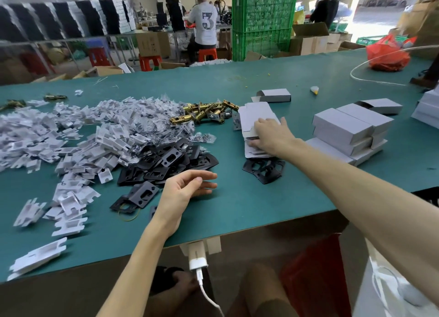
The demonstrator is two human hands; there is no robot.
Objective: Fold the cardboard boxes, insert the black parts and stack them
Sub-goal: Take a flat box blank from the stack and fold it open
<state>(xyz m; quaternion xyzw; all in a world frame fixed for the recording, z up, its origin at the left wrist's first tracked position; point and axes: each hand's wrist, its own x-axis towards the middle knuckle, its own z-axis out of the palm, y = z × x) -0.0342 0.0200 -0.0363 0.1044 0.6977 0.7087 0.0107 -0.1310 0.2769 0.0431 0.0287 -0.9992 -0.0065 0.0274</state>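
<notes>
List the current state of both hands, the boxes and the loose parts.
flat boxes: unfolded, stacked.
closed boxes: folded, stacked.
far box: folded, end open, on its side.
black plates: loose pile, not in boxes.
white inserts: loose pile.
brass latches: loose pile.
left hand: open, empty.
right hand: on flat boxes; grip unclear.
</notes>
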